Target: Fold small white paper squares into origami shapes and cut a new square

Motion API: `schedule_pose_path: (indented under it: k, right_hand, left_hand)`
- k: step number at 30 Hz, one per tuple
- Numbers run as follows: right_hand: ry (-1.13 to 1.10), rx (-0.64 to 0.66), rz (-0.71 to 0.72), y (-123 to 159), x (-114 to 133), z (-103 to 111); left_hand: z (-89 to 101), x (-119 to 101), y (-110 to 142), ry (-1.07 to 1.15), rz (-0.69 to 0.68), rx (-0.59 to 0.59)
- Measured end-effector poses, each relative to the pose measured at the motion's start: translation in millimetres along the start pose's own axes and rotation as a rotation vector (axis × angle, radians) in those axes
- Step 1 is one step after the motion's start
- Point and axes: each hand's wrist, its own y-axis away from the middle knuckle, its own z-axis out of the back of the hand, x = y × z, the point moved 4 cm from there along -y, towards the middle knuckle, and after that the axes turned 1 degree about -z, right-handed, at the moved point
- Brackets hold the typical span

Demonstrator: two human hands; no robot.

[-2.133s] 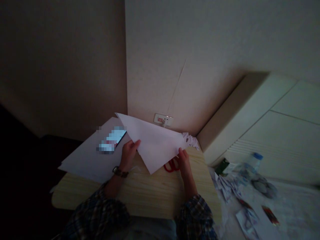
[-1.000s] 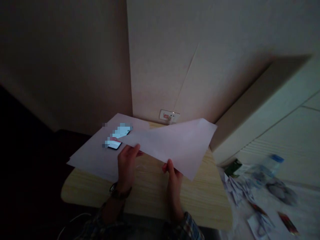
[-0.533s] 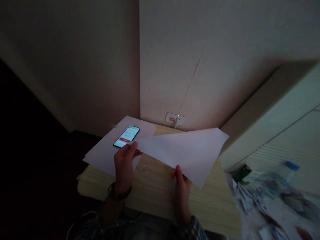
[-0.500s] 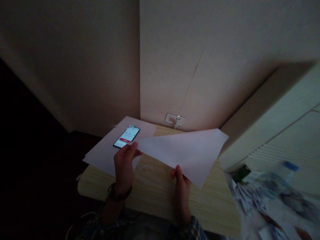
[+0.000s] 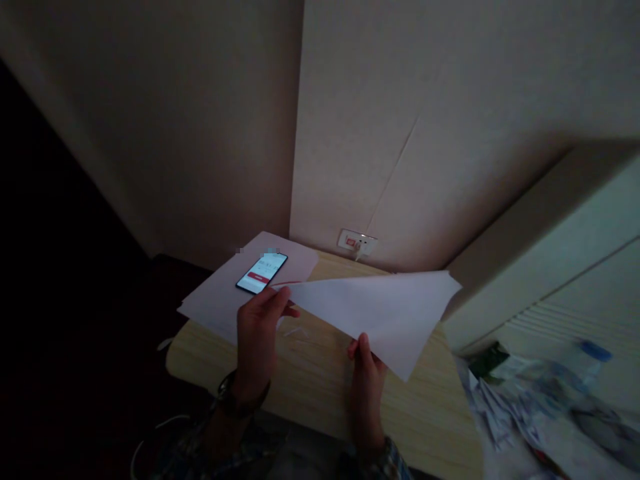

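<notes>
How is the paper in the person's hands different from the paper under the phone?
The held sheet is off the table, gripped by the left hand and right hand; the lower paper lies flat on it. The held sheet tapers toward the left hand, while the lower paper looks broad and four-sided. Both are pale and look plain.

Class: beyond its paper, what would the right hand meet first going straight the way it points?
Past the paper, the right hand would probably meet the wall near the socket, though depth is unclear.
</notes>
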Motion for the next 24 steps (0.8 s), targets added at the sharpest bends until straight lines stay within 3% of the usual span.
schedule_pose_path:
  k: [7,11,13,16,20,24]
  right_hand:
    - [0.080,0.417,-0.177,21,8,11]
    - [0.148,0.581,-0.236,38,35,31]
    - [0.172,0.556,-0.160,45,62,40]
    - [0.199,0.362,0.104,54,115,50]
    - [0.229,0.206,0.445,65,171,40]
    - [0.169,0.274,0.559,67,196,14]
  left_hand:
    - [8.4,-33,10,-0.104,-0.208,0.019]
    - [5.0,-59,18,-0.272,-0.304,0.101]
    - [1.2,-71,24,-0.274,-0.344,0.111]
    - [-1.9,-84,34,-0.166,-0.336,0.091]
    - [-5.1,-94,46,-0.144,-0.450,0.157]
    - [-9.9,-97,55,-0.148,-0.552,0.262]
